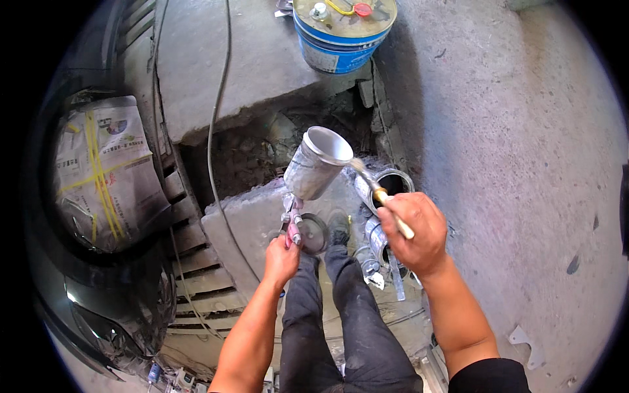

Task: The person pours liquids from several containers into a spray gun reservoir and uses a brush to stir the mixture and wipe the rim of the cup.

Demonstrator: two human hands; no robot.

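My left hand (282, 262) is closed round the handle of a spray gun (293, 226), pinkish-red with metal fittings. On top of the gun sits a grey, paint-stained metal cup (316, 167), its mouth uncovered and tilted up to the right. In my right hand (418, 229) is a paintbrush (380, 193) with a light wooden handle and a metal ferrule. Its pale bristles lie just right of the cup's rim; I cannot tell if they touch it. Below the brush, paint-smeared cans (393, 182) stand on the ground.
A blue bucket (337, 56) with small items on its lid stands at the far side. Before me a rubble-filled pit (262, 141) breaks the concrete. Hoses (219, 98) run along a slatted grate (196, 265). A dark car part (118, 295) and a newspaper-covered panel (108, 170) are at left.
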